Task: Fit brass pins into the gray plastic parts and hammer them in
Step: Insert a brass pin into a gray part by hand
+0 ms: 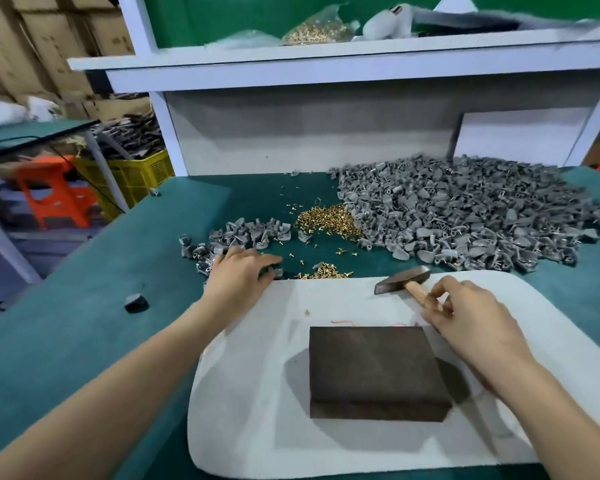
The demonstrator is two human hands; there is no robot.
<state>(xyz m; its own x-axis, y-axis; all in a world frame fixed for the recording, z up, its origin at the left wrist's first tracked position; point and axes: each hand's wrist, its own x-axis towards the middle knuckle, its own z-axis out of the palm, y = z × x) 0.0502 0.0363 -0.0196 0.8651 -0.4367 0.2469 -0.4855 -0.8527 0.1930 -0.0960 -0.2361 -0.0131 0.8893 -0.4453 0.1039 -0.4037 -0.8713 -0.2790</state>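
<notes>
Your right grip (471, 317) has its fingers curled round the wooden handle of the hammer (404, 281), whose steel head lies on the far edge of the white pad (257, 393), so the tool is in hand but not raised. Your left grip (241, 271) is stretched out flat, fingers nearly straight, over the near edge of the small heap of gray plastic parts (246, 233). It touches the parts there, and I cannot see that it has closed on any of them. The large heap of gray parts (464, 216) lies to the right on the green table (83, 341), with the brass pins (329, 221) piled between the two heaps and a smaller scatter of pins (326, 271) just beyond the pad's far edge. The dark block (374, 368) in the middle of the pad carries nothing. By the look of it, you are at the picking step, before any fitting or striking. Next you will likely need to pinch one gray part, take a pin from the near scatter, seat it in the part, and stand the part steady on the block before you lift the hammer.
</notes>
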